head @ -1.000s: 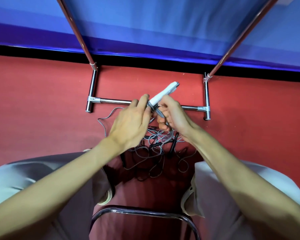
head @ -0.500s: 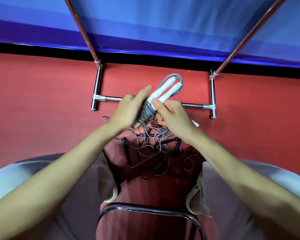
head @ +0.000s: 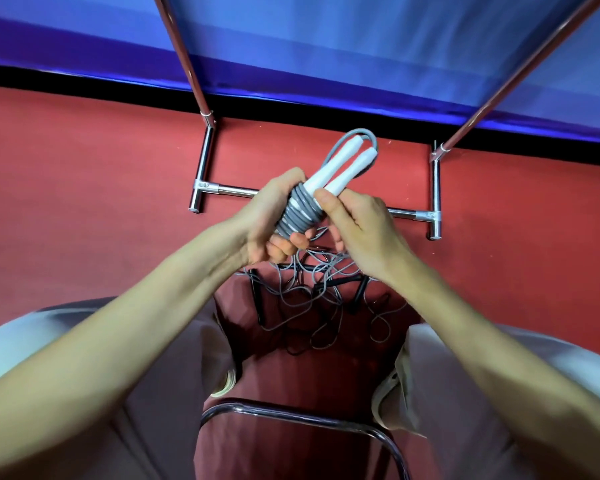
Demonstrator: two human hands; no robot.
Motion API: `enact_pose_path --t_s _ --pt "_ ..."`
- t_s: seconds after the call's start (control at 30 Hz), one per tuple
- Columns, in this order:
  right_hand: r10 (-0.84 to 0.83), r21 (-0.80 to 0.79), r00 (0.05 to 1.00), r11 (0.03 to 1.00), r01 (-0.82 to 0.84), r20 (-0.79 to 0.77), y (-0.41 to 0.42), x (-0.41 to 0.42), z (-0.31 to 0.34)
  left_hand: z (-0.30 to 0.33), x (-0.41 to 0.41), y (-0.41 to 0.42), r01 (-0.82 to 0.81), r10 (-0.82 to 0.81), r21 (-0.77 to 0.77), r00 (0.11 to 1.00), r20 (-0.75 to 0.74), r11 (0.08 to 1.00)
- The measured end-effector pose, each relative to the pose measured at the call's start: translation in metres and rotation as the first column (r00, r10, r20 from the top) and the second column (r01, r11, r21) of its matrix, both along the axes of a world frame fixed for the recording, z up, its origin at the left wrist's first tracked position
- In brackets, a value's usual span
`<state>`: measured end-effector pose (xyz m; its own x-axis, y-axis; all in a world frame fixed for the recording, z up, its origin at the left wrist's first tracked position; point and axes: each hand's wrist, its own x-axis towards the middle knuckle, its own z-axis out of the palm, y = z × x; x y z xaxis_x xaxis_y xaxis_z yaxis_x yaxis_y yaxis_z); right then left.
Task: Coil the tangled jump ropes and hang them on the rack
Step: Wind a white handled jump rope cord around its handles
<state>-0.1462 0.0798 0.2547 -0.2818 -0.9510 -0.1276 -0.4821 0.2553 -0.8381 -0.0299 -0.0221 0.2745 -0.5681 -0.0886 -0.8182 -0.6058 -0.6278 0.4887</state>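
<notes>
Held up between both hands, above the red floor (head: 84, 209): a jump rope with white handles (head: 329, 169), its grey cord wound in tight turns around the lower part of the two handles laid side by side. Left hand (head: 274, 220) wrapped around that wound bundle (head: 298, 214) — fingers curled under and behind it, tips showing below the coils, thumb side hidden behind the cord. Right hand (head: 357, 230) set against the right side of the bundle, fingers narrowly bent, one fingertip (head: 323, 199) pressed on the nearer handle just above the coils; could not tell whether the lower fingers pinched a strand of cord. Handle tops pointed up and away, a short grey loop arching between them.

Below the hands, on the floor between the knees, lay the remaining tangle of ropes (head: 312, 296) — thin grey and black cords crossing over each other, with black handles (head: 258, 306) at the left and right of the heap. Beyond it stood the chrome garment rack (head: 205, 168), its base bars on the floor, its uprights rising out of view before a blue wall (head: 361, 46). Nearest the camera, a curved chrome chair tube (head: 291, 415).

No brand marks, labels or writing legible anywhere.
</notes>
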Motion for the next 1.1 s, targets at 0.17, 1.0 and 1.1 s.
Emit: enact_pose_path --t_s 0.17,1.0,1.1 --pt "0.003 0.067 0.998 0.998 0.002 -0.064 -0.003 -0.006 0.008 -0.004 -0.004 0.004 -0.092 0.095 -0.162 0.995 0.01 0.983" --pt "-0.145 0.135 0.912 0.986 0.1 0.383 -0.002 -0.015 0.005 -0.037 0.005 0.03 0.174 -0.09 -0.983 0.982 0.169 0.062" --pt "-0.176 0.15 0.892 0.981 0.123 0.416 -0.001 -0.023 0.008 -0.039 0.005 0.025 0.107 -0.128 -0.992 0.987 0.098 0.066"
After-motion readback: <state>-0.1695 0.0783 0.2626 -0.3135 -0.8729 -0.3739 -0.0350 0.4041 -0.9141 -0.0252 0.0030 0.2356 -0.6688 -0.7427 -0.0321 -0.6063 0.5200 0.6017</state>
